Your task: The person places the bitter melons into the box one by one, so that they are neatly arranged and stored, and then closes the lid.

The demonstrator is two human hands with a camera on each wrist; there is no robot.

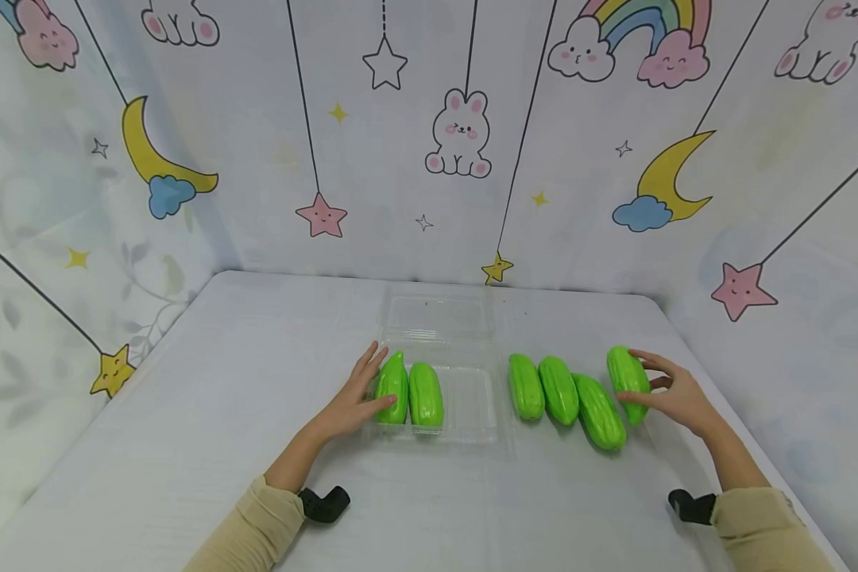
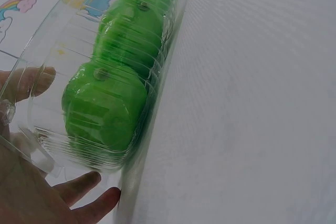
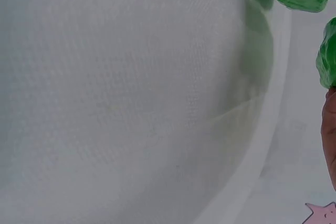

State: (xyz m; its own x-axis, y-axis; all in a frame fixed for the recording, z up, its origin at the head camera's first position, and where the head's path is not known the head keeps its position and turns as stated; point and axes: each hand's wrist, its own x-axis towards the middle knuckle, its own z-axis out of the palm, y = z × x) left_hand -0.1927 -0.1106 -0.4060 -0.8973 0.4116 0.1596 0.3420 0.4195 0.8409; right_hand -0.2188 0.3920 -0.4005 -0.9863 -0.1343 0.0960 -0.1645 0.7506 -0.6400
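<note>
Two bright green, ribbed, gourd-like vegetables (image 1: 426, 395) lie side by side in the left part of a clear plastic box (image 1: 472, 433). My left hand (image 1: 357, 397) rests at the box's left end, fingers spread along the outside, thumb reaching over the nearest vegetable. In the left wrist view, the vegetables' rounded ends (image 2: 105, 108) show through the box wall, with fingertips (image 2: 107, 200) just beyond its corner. Over on the right, my right hand (image 1: 675, 393) grips another green vegetable (image 1: 625, 373) between thumb and fingers. The right wrist view catches only one finger (image 3: 329, 135) against green skin.
Three more green vegetables (image 1: 559, 389) lie in a slanting row between the box and my right hand. The box's clear lid (image 1: 436, 314) is folded back behind it. A white cloth covers the table (image 1: 436, 508), and a patterned curtain (image 1: 400, 159) hangs behind.
</note>
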